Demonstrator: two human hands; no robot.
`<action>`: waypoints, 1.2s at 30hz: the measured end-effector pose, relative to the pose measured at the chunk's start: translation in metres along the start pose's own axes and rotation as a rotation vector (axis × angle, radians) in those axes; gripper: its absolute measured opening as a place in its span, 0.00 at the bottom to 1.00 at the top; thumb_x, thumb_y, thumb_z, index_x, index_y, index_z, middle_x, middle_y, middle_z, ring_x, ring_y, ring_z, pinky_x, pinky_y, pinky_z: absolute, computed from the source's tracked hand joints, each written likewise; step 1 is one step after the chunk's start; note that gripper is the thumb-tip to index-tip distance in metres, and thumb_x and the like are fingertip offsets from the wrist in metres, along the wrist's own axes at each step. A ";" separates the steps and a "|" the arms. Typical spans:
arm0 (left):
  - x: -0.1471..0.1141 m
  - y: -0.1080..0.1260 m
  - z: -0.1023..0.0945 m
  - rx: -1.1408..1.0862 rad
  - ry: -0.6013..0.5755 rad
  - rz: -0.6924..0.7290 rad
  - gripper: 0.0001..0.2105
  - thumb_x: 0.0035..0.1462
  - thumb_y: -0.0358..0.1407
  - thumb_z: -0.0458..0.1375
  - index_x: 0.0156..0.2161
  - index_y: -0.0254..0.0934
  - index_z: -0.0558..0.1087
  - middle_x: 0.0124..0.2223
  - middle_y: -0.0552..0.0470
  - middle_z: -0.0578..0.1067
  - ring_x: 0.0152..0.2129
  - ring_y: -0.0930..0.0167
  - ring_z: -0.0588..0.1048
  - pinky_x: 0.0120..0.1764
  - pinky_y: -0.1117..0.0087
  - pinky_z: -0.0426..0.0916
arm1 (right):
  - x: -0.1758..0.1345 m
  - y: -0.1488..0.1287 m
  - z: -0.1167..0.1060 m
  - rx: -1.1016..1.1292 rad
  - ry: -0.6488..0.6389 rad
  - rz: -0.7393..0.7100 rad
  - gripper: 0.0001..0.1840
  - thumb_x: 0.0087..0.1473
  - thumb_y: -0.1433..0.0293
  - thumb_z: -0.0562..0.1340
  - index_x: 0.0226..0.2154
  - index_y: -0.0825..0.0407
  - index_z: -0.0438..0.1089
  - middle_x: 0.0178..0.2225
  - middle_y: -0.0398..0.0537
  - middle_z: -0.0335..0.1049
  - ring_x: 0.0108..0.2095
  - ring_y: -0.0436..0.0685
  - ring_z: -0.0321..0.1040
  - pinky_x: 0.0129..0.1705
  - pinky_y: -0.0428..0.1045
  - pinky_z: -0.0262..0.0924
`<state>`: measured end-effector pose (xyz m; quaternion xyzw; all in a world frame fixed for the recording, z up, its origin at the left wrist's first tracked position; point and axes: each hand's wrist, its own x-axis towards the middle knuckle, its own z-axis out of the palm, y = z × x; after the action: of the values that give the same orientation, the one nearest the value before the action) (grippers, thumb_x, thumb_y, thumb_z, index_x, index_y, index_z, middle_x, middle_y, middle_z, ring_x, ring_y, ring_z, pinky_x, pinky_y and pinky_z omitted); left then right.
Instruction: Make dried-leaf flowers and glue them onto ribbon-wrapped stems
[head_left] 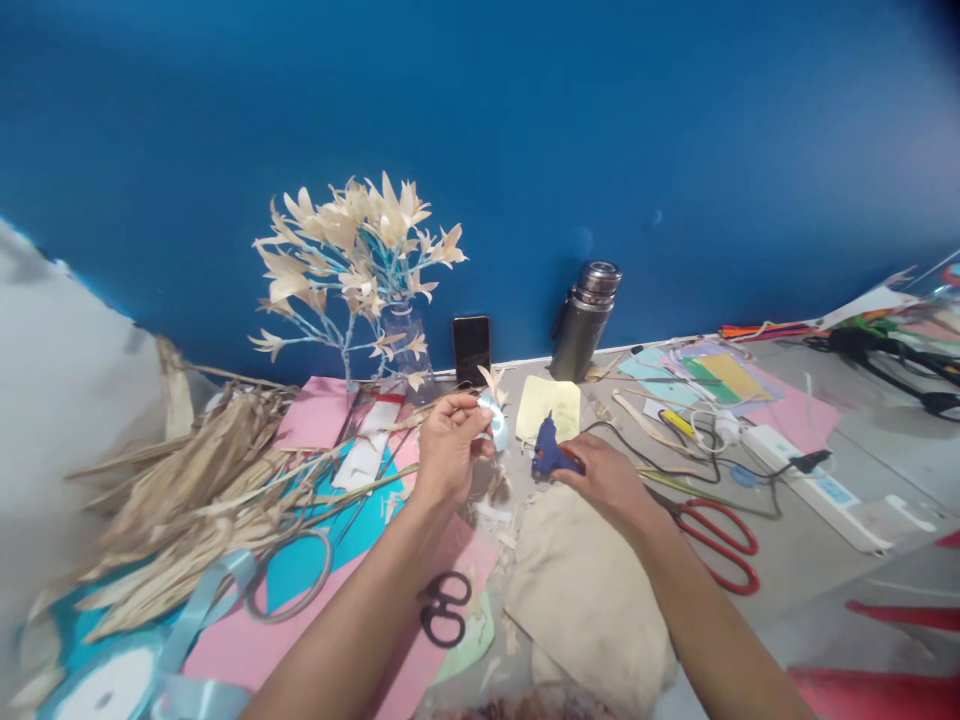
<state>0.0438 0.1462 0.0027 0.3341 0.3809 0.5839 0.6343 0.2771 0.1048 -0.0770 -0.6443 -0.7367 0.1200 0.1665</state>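
Between the fingertips of my left hand [452, 440] is a small pale flower [492, 385] with light blue ribbon [495, 425] at its base. My right hand [604, 475] grips a blue glue gun [549, 447], its nozzle tilted upward over a pale yellow paper [551, 405]; a dark cord runs from it to the right. The two hands are apart. Behind my left hand, a bunch of cream husk flowers [360, 240] on light blue stems stands in a clear bottle [405, 345].
A phone [472, 350] and a flask [585, 320] stand by the blue wall. Dried husks [202, 480] and a ribbon roll [105, 690] lie left. Black-handled scissors [445, 608] are between my arms. Red-handled scissors [724, 540] and a power strip [817, 490] lie right.
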 end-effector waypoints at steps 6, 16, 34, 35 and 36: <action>-0.006 0.002 0.002 -0.017 -0.003 -0.036 0.20 0.35 0.33 0.73 0.34 0.36 0.68 0.25 0.59 0.73 0.21 0.76 0.71 0.25 0.75 0.69 | 0.001 -0.028 -0.022 0.249 0.213 -0.037 0.10 0.56 0.62 0.64 0.37 0.51 0.77 0.42 0.54 0.75 0.43 0.63 0.70 0.45 0.53 0.61; -0.020 0.011 0.005 0.028 -0.103 0.034 0.17 0.39 0.33 0.72 0.34 0.36 0.70 0.25 0.58 0.73 0.18 0.77 0.70 0.24 0.75 0.65 | 0.021 -0.106 -0.048 1.043 0.246 0.021 0.14 0.51 0.59 0.68 0.35 0.52 0.76 0.30 0.46 0.74 0.27 0.52 0.65 0.29 0.47 0.59; -0.027 0.000 0.014 -0.039 -0.048 0.129 0.20 0.41 0.28 0.70 0.41 0.36 0.71 0.33 0.57 0.71 0.22 0.78 0.71 0.29 0.75 0.68 | 0.023 -0.127 -0.020 1.747 0.241 0.210 0.18 0.41 0.63 0.75 0.34 0.53 0.74 0.26 0.43 0.72 0.23 0.47 0.62 0.21 0.41 0.50; -0.026 -0.001 0.014 -0.039 -0.049 0.116 0.20 0.40 0.28 0.70 0.41 0.35 0.72 0.33 0.57 0.71 0.22 0.78 0.71 0.29 0.75 0.68 | 0.022 -0.127 -0.019 1.761 0.245 0.214 0.19 0.40 0.63 0.76 0.34 0.53 0.74 0.27 0.43 0.72 0.23 0.46 0.62 0.21 0.41 0.50; -0.026 -0.002 0.014 -0.040 -0.050 0.105 0.20 0.41 0.28 0.70 0.41 0.35 0.72 0.33 0.57 0.71 0.22 0.79 0.71 0.29 0.75 0.68 | 0.022 -0.127 -0.018 1.776 0.246 0.219 0.19 0.39 0.63 0.76 0.34 0.53 0.75 0.27 0.43 0.73 0.23 0.46 0.62 0.21 0.41 0.50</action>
<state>0.0559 0.1200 0.0100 0.3554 0.3353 0.6152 0.6187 0.1662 0.1076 -0.0087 -0.3532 -0.2842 0.5901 0.6680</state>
